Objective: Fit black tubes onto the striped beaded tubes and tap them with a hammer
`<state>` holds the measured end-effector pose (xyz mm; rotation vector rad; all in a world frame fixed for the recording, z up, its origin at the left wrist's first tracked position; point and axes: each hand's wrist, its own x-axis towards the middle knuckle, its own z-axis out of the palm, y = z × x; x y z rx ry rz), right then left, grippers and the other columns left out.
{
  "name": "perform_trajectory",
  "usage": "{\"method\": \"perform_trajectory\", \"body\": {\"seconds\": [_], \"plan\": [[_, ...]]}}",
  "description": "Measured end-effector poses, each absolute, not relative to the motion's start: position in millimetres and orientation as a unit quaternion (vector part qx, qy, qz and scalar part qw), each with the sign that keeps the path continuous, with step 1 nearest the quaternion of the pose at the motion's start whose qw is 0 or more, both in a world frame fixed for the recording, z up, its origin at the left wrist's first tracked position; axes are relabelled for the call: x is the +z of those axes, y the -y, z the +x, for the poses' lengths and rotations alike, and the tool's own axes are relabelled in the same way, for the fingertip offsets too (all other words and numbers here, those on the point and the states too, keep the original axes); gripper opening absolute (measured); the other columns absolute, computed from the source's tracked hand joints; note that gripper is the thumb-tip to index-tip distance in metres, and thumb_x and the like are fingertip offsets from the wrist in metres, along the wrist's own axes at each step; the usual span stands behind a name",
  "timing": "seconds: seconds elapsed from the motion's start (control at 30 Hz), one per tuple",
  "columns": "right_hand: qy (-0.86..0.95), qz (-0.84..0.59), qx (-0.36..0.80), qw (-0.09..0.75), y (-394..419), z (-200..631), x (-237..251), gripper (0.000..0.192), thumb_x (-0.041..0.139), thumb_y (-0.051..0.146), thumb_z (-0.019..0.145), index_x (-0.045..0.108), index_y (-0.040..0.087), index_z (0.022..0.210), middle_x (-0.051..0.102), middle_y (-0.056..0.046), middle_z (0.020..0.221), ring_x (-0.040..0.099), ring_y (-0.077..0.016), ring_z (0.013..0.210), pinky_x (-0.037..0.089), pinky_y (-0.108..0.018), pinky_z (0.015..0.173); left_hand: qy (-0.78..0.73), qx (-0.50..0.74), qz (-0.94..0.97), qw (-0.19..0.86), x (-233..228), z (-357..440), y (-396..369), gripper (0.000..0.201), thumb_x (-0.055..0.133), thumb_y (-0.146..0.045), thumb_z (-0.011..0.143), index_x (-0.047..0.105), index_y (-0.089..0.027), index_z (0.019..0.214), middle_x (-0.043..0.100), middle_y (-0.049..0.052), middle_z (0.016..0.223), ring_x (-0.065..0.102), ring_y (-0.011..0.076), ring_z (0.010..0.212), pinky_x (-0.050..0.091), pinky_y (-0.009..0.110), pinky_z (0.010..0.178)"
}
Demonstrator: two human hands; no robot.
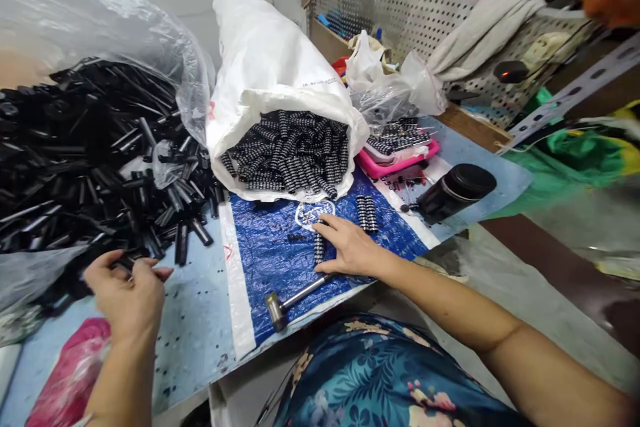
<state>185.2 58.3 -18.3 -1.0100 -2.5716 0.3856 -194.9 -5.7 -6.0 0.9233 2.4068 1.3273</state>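
Black plastic tubes (85, 153), short and glossy, lie in a big heap spilling out of a clear plastic bag (100, 20) at the left of the pale blue worktable (195, 320), and the heap's near edge reaches the left hand (125, 293). Next in size, a white woven sack (265, 60) stands at the middle back with its mouth rolled open, full of black ribbed springs (290, 153); it rests on a blue woven sheet (270, 260) spread over the table. Behind it a perforated metal panel (400, 13) carries a draped beige cloth (485, 27). A crumpled pink plastic bag (70, 373) sits at the near left corner. A pink tray (400, 160) to the right of the sack holds more ribbed springs, and a black cylindrical jar (450, 193) lies on its side just beside it. The left hand is curled, fingertips pinched on a black tube at the heap's edge. The right hand (350, 247) lies flat and spread on the blue sheet, fingertips touching a single ribbed spring (319, 247). A small metal hammer (290, 300) lies just in front of that hand. Two more ribbed springs (367, 213) lie side by side near its knuckles.
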Motion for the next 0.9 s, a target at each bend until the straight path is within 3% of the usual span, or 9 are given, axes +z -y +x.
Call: {"method": "perform_trajectory", "body": {"seconds": [0.1, 0.23, 0.33, 0.43, 0.5, 0.6, 0.8, 0.9], "plan": [[0.894, -0.298, 0.192, 0.274, -44, 171, -9, 0.097, 0.081, 0.063, 0.07, 0.044, 0.01, 0.142, 0.043, -0.022, 0.142, 0.046, -0.0317, 0.132, 0.045, -0.045, 0.108, -0.69, 0.57, 0.327, 0.303, 4, -139, 12, 0.053, 0.062, -0.019, 0.068, 0.035, -0.032, 0.112, 0.06, -0.006, 0.079, 0.052, 0.0131, 0.046, 0.044, 0.027, 0.05], [0.893, -0.202, 0.231, 0.328, -26, 155, 1, 0.086, 0.071, 0.059, 0.083, 0.038, 0.009, 0.145, 0.043, -0.022, 0.14, 0.044, -0.0274, 0.134, 0.045, -0.039, 0.109, -0.59, 0.526, 0.32, 0.522, 10, -59, 24, 0.056, 0.065, -0.044, 0.082, 0.032, -0.033, 0.126, 0.06, -0.005, 0.076, 0.036, 0.007, 0.039, 0.029, 0.019, 0.039], [0.886, -0.204, 0.23, 0.348, -19, 156, 3, 0.089, 0.07, 0.057, 0.084, 0.033, 0.01, 0.149, 0.041, -0.023, 0.141, 0.043, -0.0298, 0.135, 0.044, -0.043, 0.111, -0.589, 0.521, 0.291, 0.545, 7, -20, 30, 0.045, 0.056, -0.062, 0.088, 0.048, -0.022, 0.109, 0.055, -0.004, 0.067, 0.033, 0.0044, 0.042, 0.026, 0.016, 0.041], [0.887, -0.203, 0.218, 0.353, -17, 161, -2, 0.092, 0.071, 0.054, 0.085, 0.027, 0.009, 0.153, 0.04, -0.024, 0.143, 0.041, -0.032, 0.136, 0.043, -0.046, 0.112, -0.551, 0.554, 0.217, 0.585, 2, -2, 32, 0.047, 0.072, -0.058, 0.077, 0.056, -0.015, 0.088, 0.054, -0.003, 0.066, 0.041, 0.0039, 0.051, 0.033, 0.016, 0.049], [0.891, -0.196, 0.211, 0.352, -16, 162, -6, 0.093, 0.071, 0.052, 0.086, 0.024, 0.009, 0.155, 0.039, -0.025, 0.144, 0.04, -0.033, 0.137, 0.044, -0.047, 0.111, -0.509, 0.579, 0.146, 0.62, 2, 2, 31, 0.047, 0.083, -0.051, 0.066, 0.062, -0.015, 0.089, 0.06, -0.002, 0.075, 0.053, 0.0065, 0.064, 0.045, 0.018, 0.062], [0.893, -0.19, 0.192, 0.36, -15, 162, -10, 0.093, 0.07, 0.05, 0.088, 0.021, 0.01, 0.156, 0.039, -0.025, 0.144, 0.042, -0.0333, 0.136, 0.047, -0.048, 0.108, -0.474, 0.567, 0.096, 0.667, 6, 0, 31, 0.049, 0.089, -0.044, 0.059, 0.068, -0.016, 0.094, 0.067, 0.001, 0.088, 0.061, 0.0108, 0.076, 0.052, 0.024, 0.076], [0.911, -0.206, 0.162, 0.318, -12, 163, -9, 0.091, 0.069, 0.05, 0.089, 0.023, 0.009, 0.155, 0.041, -0.024, 0.144, 0.043, -0.0328, 0.134, 0.046, -0.047, 0.107, -0.466, 0.511, 0.153, 0.706, 3, -8, 37, 0.048, 0.087, -0.04, 0.065, 0.067, -0.013, 0.1, 0.068, 0.004, 0.079, 0.064, 0.0151, 0.068, 0.054, 0.03, 0.071], [0.913, -0.225, 0.157, 0.302, -12, 166, -12, 0.101, 0.069, 0.061, 0.084, 0.022, 0.006, 0.154, 0.04, -0.024, 0.145, 0.038, -0.0347, 0.137, 0.04, -0.051, 0.111, -0.49, 0.525, 0.199, 0.666, -9, -16, 37, 0.045, 0.083, -0.041, 0.069, 0.065, -0.015, 0.1, 0.068, 0.003, 0.082, 0.063, 0.0141, 0.068, 0.054, 0.031, 0.072]]}}
